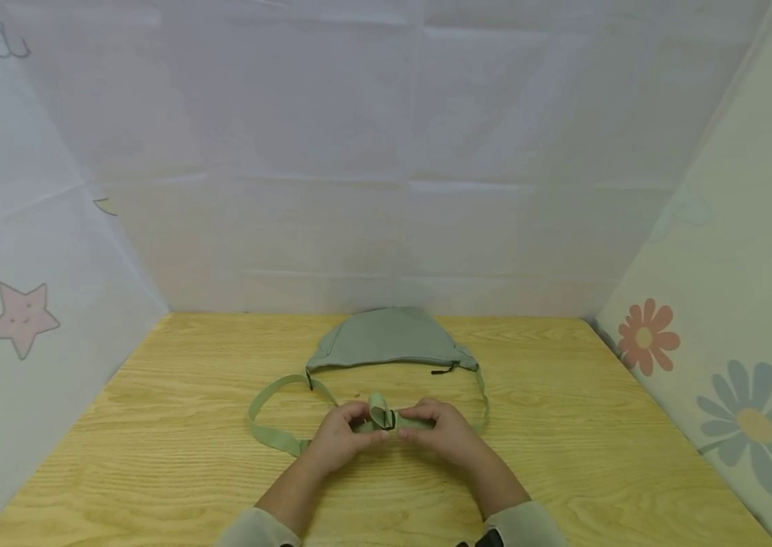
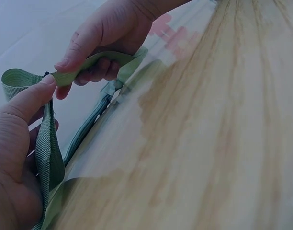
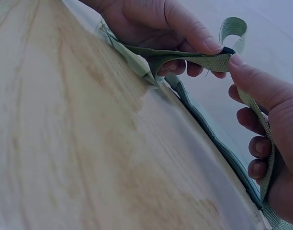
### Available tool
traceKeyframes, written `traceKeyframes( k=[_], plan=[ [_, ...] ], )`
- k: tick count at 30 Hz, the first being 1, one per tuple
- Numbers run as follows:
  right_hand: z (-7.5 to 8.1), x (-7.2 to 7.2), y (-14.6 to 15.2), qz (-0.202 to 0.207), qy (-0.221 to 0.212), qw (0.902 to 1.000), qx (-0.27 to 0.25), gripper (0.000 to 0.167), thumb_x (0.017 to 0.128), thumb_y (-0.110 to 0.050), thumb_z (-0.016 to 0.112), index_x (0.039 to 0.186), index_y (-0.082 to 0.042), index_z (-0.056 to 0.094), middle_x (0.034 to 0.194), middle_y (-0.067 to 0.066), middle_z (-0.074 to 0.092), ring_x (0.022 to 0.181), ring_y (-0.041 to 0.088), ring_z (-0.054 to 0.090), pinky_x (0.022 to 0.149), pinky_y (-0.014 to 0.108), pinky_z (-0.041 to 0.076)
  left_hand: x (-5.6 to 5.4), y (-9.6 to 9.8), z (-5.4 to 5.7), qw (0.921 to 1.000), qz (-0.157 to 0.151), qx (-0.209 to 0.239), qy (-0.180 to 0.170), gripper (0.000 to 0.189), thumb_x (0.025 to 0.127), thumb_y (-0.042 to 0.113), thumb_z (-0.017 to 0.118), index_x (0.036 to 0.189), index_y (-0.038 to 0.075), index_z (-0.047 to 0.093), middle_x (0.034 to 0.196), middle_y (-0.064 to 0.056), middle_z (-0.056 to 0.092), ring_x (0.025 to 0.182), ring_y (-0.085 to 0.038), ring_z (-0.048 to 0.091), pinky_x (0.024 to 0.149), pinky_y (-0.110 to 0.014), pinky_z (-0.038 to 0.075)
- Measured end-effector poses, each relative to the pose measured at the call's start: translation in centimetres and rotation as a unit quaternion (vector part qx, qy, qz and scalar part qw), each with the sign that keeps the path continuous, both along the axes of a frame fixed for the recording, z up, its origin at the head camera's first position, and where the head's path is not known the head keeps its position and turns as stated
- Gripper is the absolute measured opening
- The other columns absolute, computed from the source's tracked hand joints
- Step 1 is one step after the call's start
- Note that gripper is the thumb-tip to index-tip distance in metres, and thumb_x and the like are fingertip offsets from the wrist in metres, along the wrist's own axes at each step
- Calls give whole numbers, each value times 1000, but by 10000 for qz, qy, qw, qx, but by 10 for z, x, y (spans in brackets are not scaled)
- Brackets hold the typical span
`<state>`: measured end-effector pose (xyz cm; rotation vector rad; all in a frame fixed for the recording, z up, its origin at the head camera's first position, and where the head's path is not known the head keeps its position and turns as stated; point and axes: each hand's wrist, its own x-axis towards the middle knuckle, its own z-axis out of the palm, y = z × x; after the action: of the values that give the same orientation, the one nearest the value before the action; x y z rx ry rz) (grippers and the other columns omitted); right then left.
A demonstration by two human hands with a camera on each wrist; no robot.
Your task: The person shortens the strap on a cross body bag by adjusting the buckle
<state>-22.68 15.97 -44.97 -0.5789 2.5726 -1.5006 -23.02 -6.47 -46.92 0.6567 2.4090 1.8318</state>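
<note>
A grey-green waist bag (image 1: 386, 339) lies at the back of the table, its light green webbing strap (image 1: 270, 434) stretching toward me. Close to a small black strap slider (image 1: 390, 420), my left hand (image 1: 341, 439) pinches the webbing between thumb and fingers. From the other side my right hand (image 1: 446, 433) grips the strap just beside that slider. A loop of webbing (image 2: 19, 79) stands up out of the slider, between the hands. Both thumbs nearly meet at the slider in the right wrist view, where the right hand (image 3: 283, 120) has the strap running along its fingers.
The wood-grain table (image 1: 167, 471) is bounded by a pale cloth backdrop (image 1: 386, 152) behind and printed cloth on both sides. A dark zipper pull (image 1: 442, 371) hangs off the bag's front edge. A strap curve (image 1: 257, 403) spreads out on the left.
</note>
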Motion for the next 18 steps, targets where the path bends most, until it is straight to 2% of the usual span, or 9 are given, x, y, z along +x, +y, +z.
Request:
traceKeyframes(
  k=[6,15,18],
  plan=[
    [-3,-1,1,88,63,9999,-46,37,86,-28,76,115,-6,72,96,6,63,80,7,51,70,21,45,0,0,-1,10000,-42,75,-5,27,81,19,80,102,4,72,102,-12,73,91,-2,58,82,-22,46],
    [-3,1,-2,84,186,9997,-102,35,86,-25,76,114,-5,73,98,8,65,84,5,53,74,21,46,0,1,0,10000,-58,-11,-33,27,81,19,81,102,4,72,101,-12,73,88,-1,58,81,-23,47],
    [7,7,-5,84,182,9998,-96,33,86,-20,76,114,-1,72,99,10,65,84,2,52,74,21,46,0,0,1,9999,-92,-73,-15,27,81,19,81,102,4,73,101,-11,73,88,-1,58,81,-23,47]
  ],
)
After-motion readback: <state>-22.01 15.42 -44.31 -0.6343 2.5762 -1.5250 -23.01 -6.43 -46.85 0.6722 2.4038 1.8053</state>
